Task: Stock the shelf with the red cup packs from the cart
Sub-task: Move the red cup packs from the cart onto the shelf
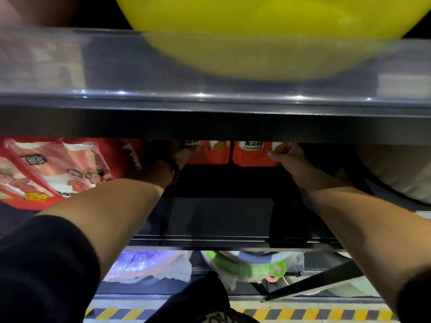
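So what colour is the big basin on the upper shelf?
Yellow: the basin sits on the upper shelf, seen in the head view, the only one.

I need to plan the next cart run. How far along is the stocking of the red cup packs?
Done: a large red cup pack with printed figures already lies at the shelf's left. In hand: the left hand and right hand each hold a small red-orange cup pack, one beside the other, far back on the black shelf. Left: unclear; the cart is out of view.

Glossy plastic cup packs [254, 155]; smooth dark metal shelf [210, 122]; shiny yellow plastic basin [256, 31].
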